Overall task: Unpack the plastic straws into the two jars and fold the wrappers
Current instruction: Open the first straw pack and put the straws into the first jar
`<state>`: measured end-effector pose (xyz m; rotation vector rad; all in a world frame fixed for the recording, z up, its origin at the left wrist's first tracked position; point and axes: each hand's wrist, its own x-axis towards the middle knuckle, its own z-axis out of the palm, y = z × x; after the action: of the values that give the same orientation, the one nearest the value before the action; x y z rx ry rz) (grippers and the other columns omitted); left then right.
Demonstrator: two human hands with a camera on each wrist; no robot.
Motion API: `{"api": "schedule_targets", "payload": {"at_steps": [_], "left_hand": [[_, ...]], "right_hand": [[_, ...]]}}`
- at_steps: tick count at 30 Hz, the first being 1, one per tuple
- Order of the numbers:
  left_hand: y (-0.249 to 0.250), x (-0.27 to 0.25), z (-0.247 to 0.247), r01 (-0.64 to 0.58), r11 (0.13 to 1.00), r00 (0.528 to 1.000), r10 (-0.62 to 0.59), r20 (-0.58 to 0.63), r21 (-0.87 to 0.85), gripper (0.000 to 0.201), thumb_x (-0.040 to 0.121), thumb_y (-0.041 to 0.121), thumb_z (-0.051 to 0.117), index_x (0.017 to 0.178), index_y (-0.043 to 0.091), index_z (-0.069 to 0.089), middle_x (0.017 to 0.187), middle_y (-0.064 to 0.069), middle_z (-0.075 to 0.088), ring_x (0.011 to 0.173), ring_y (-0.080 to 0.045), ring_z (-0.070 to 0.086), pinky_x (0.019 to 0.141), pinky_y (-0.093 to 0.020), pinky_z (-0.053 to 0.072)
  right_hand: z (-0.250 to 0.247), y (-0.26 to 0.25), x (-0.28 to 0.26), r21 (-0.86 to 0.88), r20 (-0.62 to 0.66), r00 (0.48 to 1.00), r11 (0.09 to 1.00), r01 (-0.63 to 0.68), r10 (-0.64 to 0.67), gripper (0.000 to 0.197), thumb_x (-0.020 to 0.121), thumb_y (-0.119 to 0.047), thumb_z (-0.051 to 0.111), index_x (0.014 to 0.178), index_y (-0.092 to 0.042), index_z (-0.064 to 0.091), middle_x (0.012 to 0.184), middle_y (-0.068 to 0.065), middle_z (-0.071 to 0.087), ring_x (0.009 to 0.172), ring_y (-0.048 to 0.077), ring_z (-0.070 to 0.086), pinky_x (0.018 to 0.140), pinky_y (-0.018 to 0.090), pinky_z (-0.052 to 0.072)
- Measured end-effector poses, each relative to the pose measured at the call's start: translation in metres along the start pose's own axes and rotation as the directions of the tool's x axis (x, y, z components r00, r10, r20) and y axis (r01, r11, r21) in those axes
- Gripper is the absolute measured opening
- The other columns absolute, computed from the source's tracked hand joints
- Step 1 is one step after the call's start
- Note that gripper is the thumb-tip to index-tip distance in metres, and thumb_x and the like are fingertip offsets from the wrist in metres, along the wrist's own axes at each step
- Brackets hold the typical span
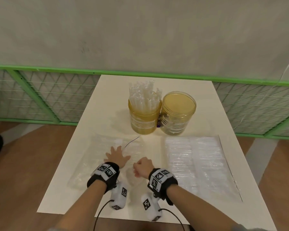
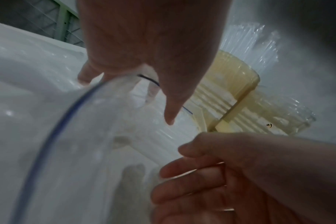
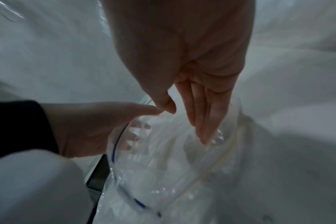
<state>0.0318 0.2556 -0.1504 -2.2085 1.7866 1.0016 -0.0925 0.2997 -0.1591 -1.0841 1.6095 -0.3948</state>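
Note:
An empty clear wrapper (image 1: pixel 97 147) with a blue edge line lies flat on the left of the white table (image 1: pixel 110 90). My left hand (image 1: pixel 118 155) presses on it with fingers spread. Right beside it, my right hand (image 1: pixel 143 165) is curled and pinches a raised edge of the wrapper (image 3: pixel 163 166), its thumb touching the left thumb. In the left wrist view the wrapper (image 2: pixel 38 106) arcs up under the left hand (image 2: pixel 144 45), with the right hand (image 2: pixel 220 174) below. Behind stand a yellowish jar (image 1: pixel 144 117) full of clear straws (image 1: pixel 143 92) and an empty jar (image 1: pixel 178 114).
A full pack of straws (image 1: pixel 198 160) lies flat on the right half of the table, reaching near its right edge. A green wire fence (image 1: pixel 40 94) and a grey wall stand behind the table. Wood floor lies on both sides.

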Motion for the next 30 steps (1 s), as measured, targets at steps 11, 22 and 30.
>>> {"api": "schedule_targets", "payload": {"at_steps": [11, 22, 30], "left_hand": [[0.003, -0.001, 0.005, -0.224, 0.971, 0.975, 0.223, -0.022, -0.089, 0.026, 0.100, 0.023, 0.027, 0.104, 0.015, 0.051, 0.117, -0.018, 0.058, 0.112, -0.033, 0.049, 0.095, -0.036, 0.037], [0.008, 0.012, -0.021, -0.103, 0.995, 0.977, 0.101, 0.189, 0.001, 0.066, 0.096, 0.027, 0.036, 0.149, 0.027, -0.003, 0.155, -0.018, 0.005, 0.137, -0.038, 0.027, 0.111, -0.039, 0.028], [0.012, 0.005, -0.020, -0.187, 0.979, 0.971, 0.196, -0.135, 0.075, 0.032, 0.098, 0.019, 0.028, 0.126, 0.018, 0.044, 0.137, -0.014, 0.022, 0.115, -0.037, 0.035, 0.098, -0.041, 0.037]], "right_hand": [[0.020, -0.009, 0.024, 0.454, -0.020, 0.976, 0.872, -0.185, 0.217, 0.047, 0.089, -0.028, 0.055, 0.120, 0.007, 0.051, 0.105, 0.019, 0.064, 0.093, 0.028, 0.065, 0.090, 0.042, 0.053], [0.004, -0.020, 0.022, 0.767, 0.001, 0.955, 0.613, -0.191, 0.296, 0.015, 0.092, 0.006, 0.043, 0.104, 0.002, 0.051, 0.106, 0.016, 0.050, 0.093, 0.026, 0.056, 0.083, 0.038, 0.051], [0.010, -0.029, 0.025, 0.842, -0.044, 0.972, 0.532, -0.089, 0.232, 0.044, 0.088, 0.007, 0.050, 0.130, 0.001, 0.039, 0.124, 0.015, 0.048, 0.102, 0.023, 0.049, 0.080, 0.030, 0.051]]}}
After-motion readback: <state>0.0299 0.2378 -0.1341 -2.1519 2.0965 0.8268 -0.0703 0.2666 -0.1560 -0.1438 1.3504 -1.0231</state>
